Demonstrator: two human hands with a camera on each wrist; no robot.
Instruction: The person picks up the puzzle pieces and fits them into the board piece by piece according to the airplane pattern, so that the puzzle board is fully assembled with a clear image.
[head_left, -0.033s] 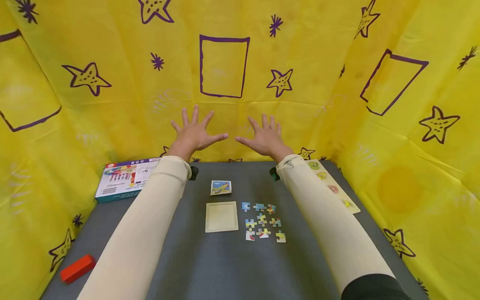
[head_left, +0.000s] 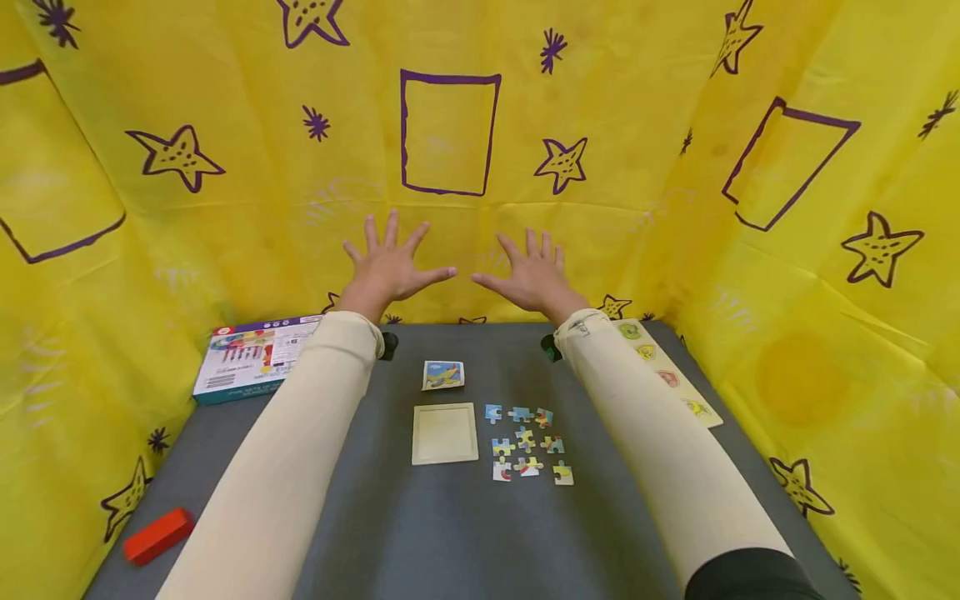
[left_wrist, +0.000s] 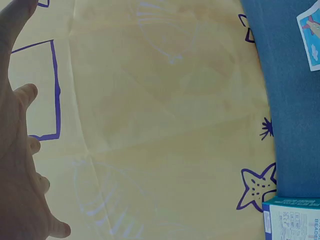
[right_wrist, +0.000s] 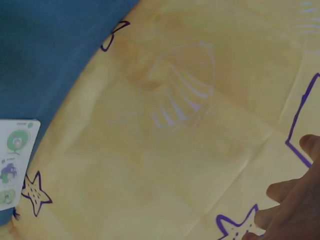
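Observation:
Both hands are held out in front, raised above the far edge of the table, and neither holds anything. The left hand (head_left: 386,271) has its fingers and thumb spread wide. Beside it, the right hand (head_left: 534,279) is spread too, its thumb pointing towards the left thumb with a gap between. Nearer on the table lies a shallow square wooden tray (head_left: 446,434) with a raised rim and nothing in it. Several loose jigsaw pieces (head_left: 502,447) lie in rough rows to its right. Behind the tray sits a small picture card (head_left: 443,375). Neither hand touches these things.
A white and teal printed box (head_left: 243,360) stands at the back left, partly behind the left sleeve. A red block (head_left: 158,536) lies front left. A pale board with coloured pictures (head_left: 667,377) lies at right. Yellow patterned cloth (head_left: 450,137) surrounds the grey tabletop (head_left: 450,533).

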